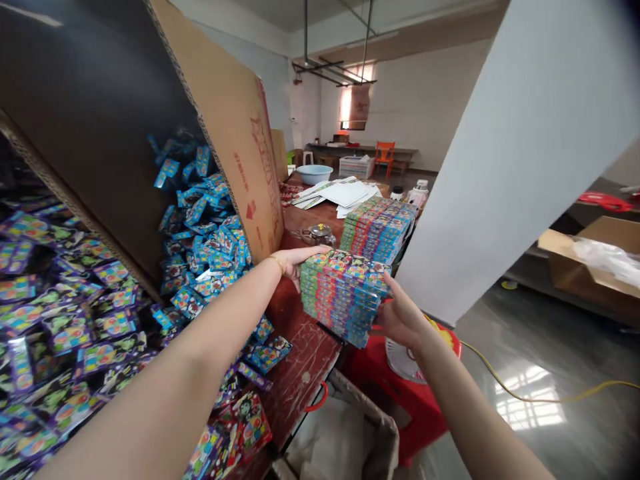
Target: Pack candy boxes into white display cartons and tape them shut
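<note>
Between my two hands is a stack of colourful printed boxes [345, 290], banded green, red, purple and blue along its side. My left hand [299, 261] grips its left end, fingers partly hidden behind it. At the right end, my right hand [400, 313] presses with the thumb near the top edge; its other fingers are partly hidden. Just behind stands a larger stack of similar boxes [380, 223] on the dark red table [300, 340]. A small pot with a glass lid [321, 232] sits to the left of that larger stack.
Large cardboard cartons [245, 147] on the left hold heaps of blue packets [210, 240] and purple packets [70, 313]. White sheets [345, 192] and a blue basin [315, 175] lie farther back. A red stool [425, 407], an open bin [345, 427] and a white pillar [495, 160] stand nearby.
</note>
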A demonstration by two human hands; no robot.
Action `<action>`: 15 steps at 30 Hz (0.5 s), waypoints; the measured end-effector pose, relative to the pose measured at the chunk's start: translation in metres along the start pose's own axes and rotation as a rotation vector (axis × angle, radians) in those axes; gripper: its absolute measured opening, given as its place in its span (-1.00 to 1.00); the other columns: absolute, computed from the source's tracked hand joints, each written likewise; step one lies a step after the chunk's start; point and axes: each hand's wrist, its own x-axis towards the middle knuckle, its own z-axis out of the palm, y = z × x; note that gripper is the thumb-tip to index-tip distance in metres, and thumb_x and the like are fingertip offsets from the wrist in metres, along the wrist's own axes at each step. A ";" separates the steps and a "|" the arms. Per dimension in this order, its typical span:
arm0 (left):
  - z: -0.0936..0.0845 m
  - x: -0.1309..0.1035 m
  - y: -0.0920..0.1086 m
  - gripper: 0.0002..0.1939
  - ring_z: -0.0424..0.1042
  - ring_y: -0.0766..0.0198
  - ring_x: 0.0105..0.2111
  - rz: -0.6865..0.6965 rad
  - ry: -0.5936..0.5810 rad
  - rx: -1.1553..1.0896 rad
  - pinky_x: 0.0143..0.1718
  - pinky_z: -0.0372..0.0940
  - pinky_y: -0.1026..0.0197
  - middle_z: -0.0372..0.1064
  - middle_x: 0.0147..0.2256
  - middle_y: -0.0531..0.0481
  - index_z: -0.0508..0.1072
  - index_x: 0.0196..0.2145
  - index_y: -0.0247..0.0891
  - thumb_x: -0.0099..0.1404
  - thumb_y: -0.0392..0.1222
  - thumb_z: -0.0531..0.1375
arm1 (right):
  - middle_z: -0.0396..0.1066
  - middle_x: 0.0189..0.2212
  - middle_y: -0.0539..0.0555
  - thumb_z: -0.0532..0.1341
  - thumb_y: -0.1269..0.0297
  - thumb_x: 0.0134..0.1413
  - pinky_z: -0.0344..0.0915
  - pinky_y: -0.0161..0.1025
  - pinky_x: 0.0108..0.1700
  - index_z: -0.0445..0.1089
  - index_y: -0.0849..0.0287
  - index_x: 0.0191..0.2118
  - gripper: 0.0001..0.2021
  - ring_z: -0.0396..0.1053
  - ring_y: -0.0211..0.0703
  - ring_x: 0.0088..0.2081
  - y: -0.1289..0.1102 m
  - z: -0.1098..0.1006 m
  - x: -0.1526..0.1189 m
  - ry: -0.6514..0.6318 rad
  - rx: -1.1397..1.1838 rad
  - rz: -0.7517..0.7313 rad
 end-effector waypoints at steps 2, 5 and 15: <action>0.001 0.001 -0.001 -0.35 0.48 0.02 -0.27 0.023 0.000 -0.010 -0.15 0.35 -0.05 0.55 -0.32 -0.13 0.49 -0.26 -0.18 0.02 0.45 0.11 | 0.50 -0.36 0.07 0.00 -0.27 0.08 0.37 -0.02 -0.21 0.38 0.10 -0.16 -0.46 0.45 -0.02 -0.29 0.001 0.010 0.000 0.018 0.041 -0.028; 0.005 -0.005 0.000 -0.41 0.48 0.07 -0.29 0.038 0.025 -0.032 -0.14 0.37 0.00 0.55 -0.34 -0.08 0.49 -0.30 -0.18 0.02 0.40 0.16 | 0.51 -0.35 0.03 0.06 -0.13 0.09 0.37 0.01 -0.19 0.36 0.05 -0.14 -0.60 0.45 -0.02 -0.29 0.010 0.018 0.000 0.032 0.072 -0.083; 0.069 -0.136 0.017 -0.65 0.48 0.26 -0.22 0.639 -0.207 -0.069 0.04 0.27 0.15 0.53 -0.21 -0.06 0.50 -0.16 -0.39 0.24 -0.03 0.20 | 0.42 -0.04 0.07 0.14 0.14 0.05 0.32 0.18 -0.01 0.32 -0.09 0.06 -0.60 0.37 0.10 0.00 0.028 0.039 -0.081 -0.027 0.022 -0.830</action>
